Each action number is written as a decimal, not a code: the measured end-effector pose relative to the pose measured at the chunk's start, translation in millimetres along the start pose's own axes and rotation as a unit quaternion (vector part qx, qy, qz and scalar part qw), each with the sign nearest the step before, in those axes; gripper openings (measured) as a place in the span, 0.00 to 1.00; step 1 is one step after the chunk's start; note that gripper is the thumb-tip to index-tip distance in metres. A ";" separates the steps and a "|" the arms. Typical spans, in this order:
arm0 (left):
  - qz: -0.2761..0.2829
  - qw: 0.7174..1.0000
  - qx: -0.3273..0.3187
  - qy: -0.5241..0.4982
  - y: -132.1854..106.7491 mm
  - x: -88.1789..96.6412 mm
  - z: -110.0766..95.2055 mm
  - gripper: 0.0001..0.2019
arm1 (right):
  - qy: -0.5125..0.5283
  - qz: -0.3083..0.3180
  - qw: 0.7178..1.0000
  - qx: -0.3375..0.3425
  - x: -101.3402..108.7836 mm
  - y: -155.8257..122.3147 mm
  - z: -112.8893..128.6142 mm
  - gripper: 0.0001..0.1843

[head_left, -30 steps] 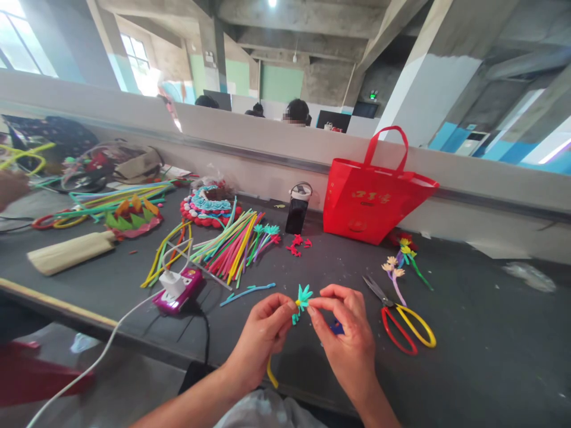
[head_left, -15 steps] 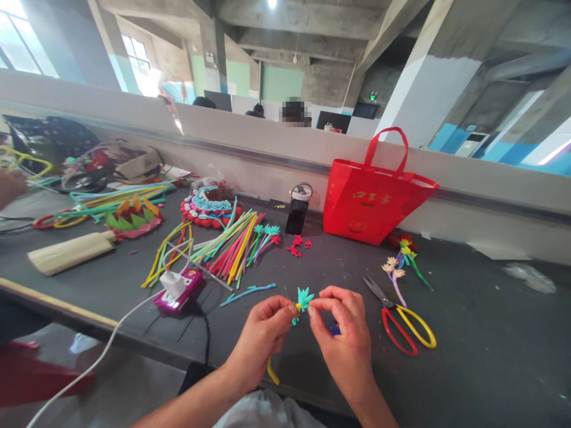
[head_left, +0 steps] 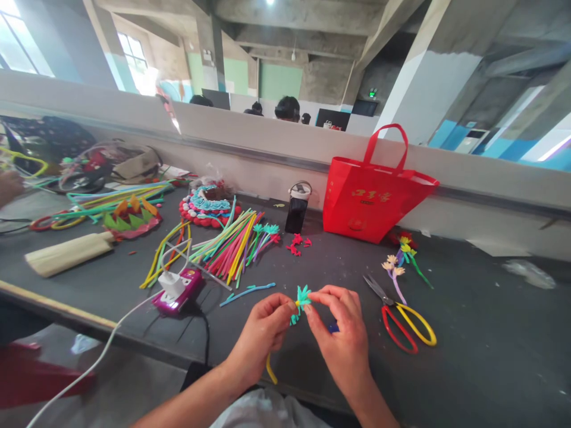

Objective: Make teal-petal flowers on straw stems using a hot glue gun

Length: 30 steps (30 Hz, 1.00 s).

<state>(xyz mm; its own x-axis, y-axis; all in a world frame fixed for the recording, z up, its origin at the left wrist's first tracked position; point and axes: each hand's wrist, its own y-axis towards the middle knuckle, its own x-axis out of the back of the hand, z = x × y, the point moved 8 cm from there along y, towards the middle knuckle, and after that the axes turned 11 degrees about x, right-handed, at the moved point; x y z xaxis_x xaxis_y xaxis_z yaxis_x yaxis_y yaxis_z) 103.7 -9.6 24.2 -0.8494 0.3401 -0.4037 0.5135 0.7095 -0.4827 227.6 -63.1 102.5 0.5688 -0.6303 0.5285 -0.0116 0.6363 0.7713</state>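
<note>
Between my hands is a teal pipe-cleaner flower (head_left: 303,295) with pointed petals and a yellow centre. My left hand (head_left: 263,333) is closed, pinching the flower's base between thumb and forefinger; a yellow pipe-cleaner stem (head_left: 271,370) shows below that hand. Thumb and forefinger of my right hand (head_left: 342,327) close on the petals from the right. Just under the flower, more teal pieces (head_left: 294,320) show, partly hidden. A small dark blue thing (head_left: 333,327) is mostly covered by my right hand. Scissors (head_left: 397,312) with red and yellow handles lie partly open to the right.
Pipe cleaners (head_left: 236,246) lie bundled behind my left hand, near a purple power socket (head_left: 181,291) with a white plug. A dark bottle (head_left: 297,208) and a red bag (head_left: 375,202) stand at the divider. Finished flowers (head_left: 395,267) lie right. Another person's hand (head_left: 9,187) shows far left.
My right fingertips have shifted slightly left and up onto the petals. My left hand still pinches the flower's base. The view has moved slightly.
</note>
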 end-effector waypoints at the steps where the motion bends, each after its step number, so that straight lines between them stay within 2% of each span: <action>1: 0.003 1.000 0.004 -0.006 0.5 -0.2 0.2 0.15 | 0.000 -0.002 1.000 -0.001 1.2 -0.1 -0.1 0.08; 4: 0.018 0.999 0.012 -0.023 2.1 -1.1 -0.1 0.15 | 0.000 -0.017 1.000 -0.004 7.3 -0.1 -0.2 0.10; 8: 0.024 0.999 0.011 -0.040 3.0 0.1 -2.2 0.13 | 0.005 -0.015 1.000 -0.013 11.4 -4.6 -3.5 0.07; 17: 0.036 0.999 -0.005 -0.031 5.1 0.6 -7.4 0.11 | 0.017 0.009 0.999 -0.050 6.8 -35.7 -24.8 0.04; 25: 0.052 0.999 -0.005 -0.004 1.9 -3.6 -9.3 0.10 | 0.038 0.023 0.994 -0.098 5.8 -56.6 -40.7 0.06; 30: 0.023 0.999 -0.026 0.010 -1.4 -3.1 -12.9 0.10 | 0.042 0.033 0.992 -0.116 3.1 -66.0 -47.6 0.07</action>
<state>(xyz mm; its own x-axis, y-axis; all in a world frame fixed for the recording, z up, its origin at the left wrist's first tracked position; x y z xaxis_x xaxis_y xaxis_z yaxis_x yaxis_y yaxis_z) 104.1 -3.7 36.1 -0.8277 0.3854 -0.4079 0.5454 0.7234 -0.4233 269.2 -85.8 36.4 0.6400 -0.5507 0.5359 0.1337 0.7666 0.6280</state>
